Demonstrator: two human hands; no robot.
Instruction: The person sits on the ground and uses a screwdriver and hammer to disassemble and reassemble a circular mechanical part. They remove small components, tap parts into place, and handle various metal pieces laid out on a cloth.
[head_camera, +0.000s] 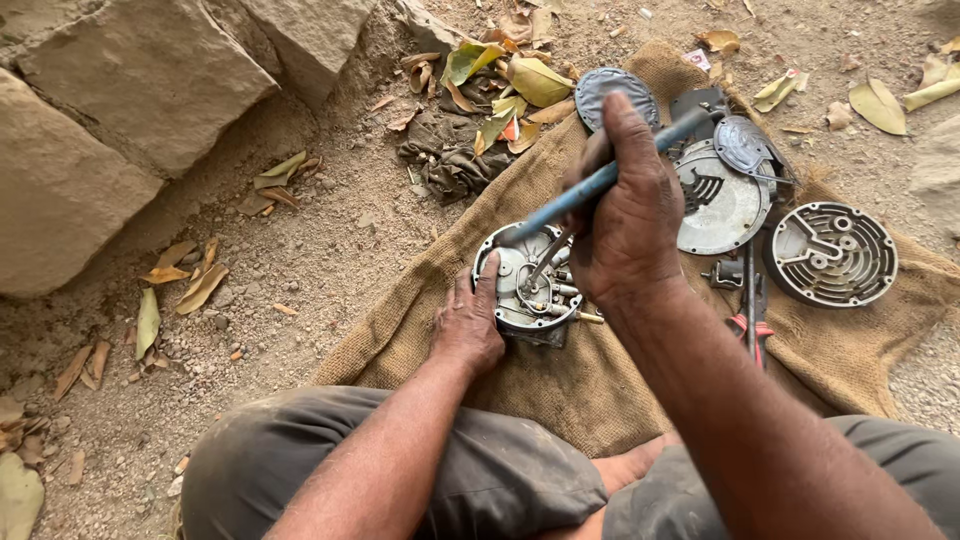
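the right hand is closed tight around a blue-handled screwdriver. the handle sticks out at 2 o'clock from the fist, and the thin metal tip points down at 7 o'clock into a round metal engine part. the tip touches the small pipes and bits inside that part.

the left hand lies flat and loose on the sack cloth, at 7 o'clock from the round part. its fingers are not curled around anything. the thumb rests on the rim of the part and keeps it steady.

the round part sits near the middle of the brown sack cloth, just in front of the person's knees.

at 3 o'clock from the right hand lies a round grey cover with slots. farther out at 3 o'clock is a round ribbed plate. between them lie pliers with red handles. at 12 o'clock sits a flat grey disc. a tiny pink and white scrap of wrapper lies on the dirt at 1 o'clock; it is too small to tell more. a dark rag and dry leaves lie at 11 o'clock.
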